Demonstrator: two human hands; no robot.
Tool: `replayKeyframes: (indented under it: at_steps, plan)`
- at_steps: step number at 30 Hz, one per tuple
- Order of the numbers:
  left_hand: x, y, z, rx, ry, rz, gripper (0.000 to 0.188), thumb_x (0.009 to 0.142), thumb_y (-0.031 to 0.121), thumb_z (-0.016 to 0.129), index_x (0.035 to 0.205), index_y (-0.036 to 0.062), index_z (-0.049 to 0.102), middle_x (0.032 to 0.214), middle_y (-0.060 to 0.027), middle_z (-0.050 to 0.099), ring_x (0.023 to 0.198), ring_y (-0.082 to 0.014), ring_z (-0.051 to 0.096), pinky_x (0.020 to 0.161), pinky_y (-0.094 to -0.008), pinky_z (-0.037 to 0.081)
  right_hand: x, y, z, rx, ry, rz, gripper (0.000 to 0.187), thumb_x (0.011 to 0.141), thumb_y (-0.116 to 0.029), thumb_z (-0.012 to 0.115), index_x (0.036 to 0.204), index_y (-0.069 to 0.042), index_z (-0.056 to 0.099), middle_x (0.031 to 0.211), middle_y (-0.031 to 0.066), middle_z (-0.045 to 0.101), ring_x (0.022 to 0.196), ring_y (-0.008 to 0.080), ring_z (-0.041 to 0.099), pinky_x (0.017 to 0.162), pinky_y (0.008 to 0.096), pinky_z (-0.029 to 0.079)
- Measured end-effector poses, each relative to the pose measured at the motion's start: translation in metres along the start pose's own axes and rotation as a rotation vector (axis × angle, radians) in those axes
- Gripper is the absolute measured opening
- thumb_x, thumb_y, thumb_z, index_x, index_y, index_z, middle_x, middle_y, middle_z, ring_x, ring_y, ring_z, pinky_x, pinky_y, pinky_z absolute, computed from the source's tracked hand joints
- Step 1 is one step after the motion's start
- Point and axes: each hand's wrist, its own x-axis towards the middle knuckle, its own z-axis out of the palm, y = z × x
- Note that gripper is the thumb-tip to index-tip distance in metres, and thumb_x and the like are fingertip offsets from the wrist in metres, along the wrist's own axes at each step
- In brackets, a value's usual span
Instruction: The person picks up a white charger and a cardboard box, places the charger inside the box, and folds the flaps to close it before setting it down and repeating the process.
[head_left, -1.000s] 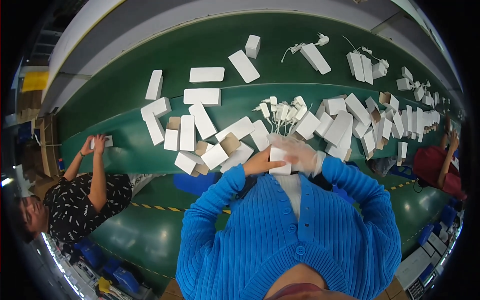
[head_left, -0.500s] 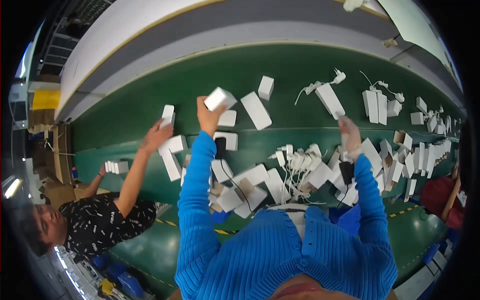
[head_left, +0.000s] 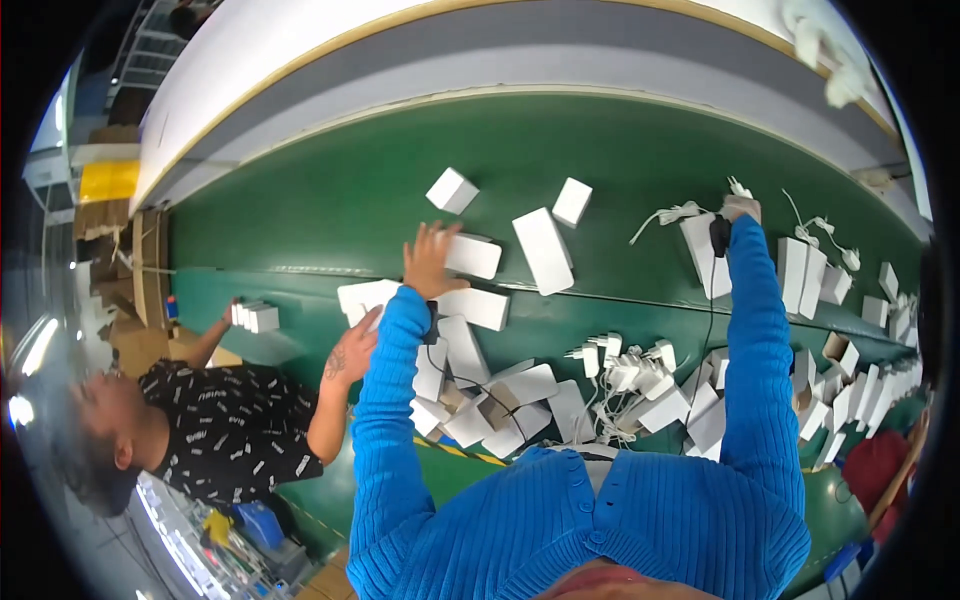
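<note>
My left hand [head_left: 430, 262] is open, fingers spread, just above two white boxes on the green bench; it is nearest to one box [head_left: 473, 256] and another [head_left: 480, 308] beside it. Beyond its fingertips a small white box [head_left: 452, 190] stands alone. At the far right my right hand [head_left: 742, 207] is closed over a white plug charger [head_left: 738, 188], whose prongs stick out past the hand. The fingers there are mostly hidden. A long white box [head_left: 706, 256] lies beside this hand, with a coiled white cable [head_left: 680, 212] at its far end.
Several white chargers with tangled cables [head_left: 635, 375] lie among white boxes in front of me. More boxes and chargers [head_left: 850, 385] crowd the right side. A co-worker's hand [head_left: 352, 348] is close to my left forearm. A shelf edge [head_left: 520, 95] runs behind the bench.
My left hand has let go of the small white box, which now stands on the bench, and has drawn back. My right hand has reached farther away, onto the charger.
</note>
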Motion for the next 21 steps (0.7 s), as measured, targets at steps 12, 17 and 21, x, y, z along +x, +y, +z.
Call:
replayKeyframes:
  at_steps: [12, 17, 21]
  plan:
    - [-0.034, 0.007, -0.004, -0.126, -0.113, 0.131, 0.073, 0.054, 0.034, 0.079, 0.122, 0.0256, 0.052, 0.120, -0.0064, 0.052, 0.119, -0.0314, 0.042, 0.096, -0.0578, 0.030, -0.093, 0.000, -0.043, 1.865, 0.233, 0.055, 0.021, 0.083, -0.021, 0.056, 0.098, -0.007, 0.058, 0.101, 0.0071, 0.061, 0.094, 0.0203, 0.059, 0.082, 0.0301, 0.046]
    - [-0.071, 0.057, -0.012, -0.244, -0.280, 0.457, 0.076, 0.057, 0.036, 0.079, 0.127, 0.0236, 0.050, 0.120, -0.0070, 0.054, 0.119, -0.0315, 0.044, 0.096, -0.0513, 0.032, -0.112, 0.025, -0.036, 2.409, 0.021, -0.171, 0.028, 0.085, -0.019, 0.056, 0.112, -0.010, 0.055, 0.103, 0.0043, 0.062, 0.098, 0.0224, 0.059, 0.090, 0.0421, 0.044]
    - [-0.069, 0.067, -0.007, -0.470, -0.442, 0.425, 0.071, 0.063, 0.042, 0.076, 0.126, 0.0213, 0.051, 0.125, -0.0062, 0.053, 0.120, -0.0323, 0.044, 0.096, -0.0535, 0.030, -0.140, 0.001, -0.070, 2.672, -0.051, 0.117, 0.028, 0.088, -0.021, 0.057, 0.111, -0.007, 0.055, 0.105, 0.0045, 0.061, 0.101, 0.0198, 0.058, 0.093, 0.0394, 0.043]
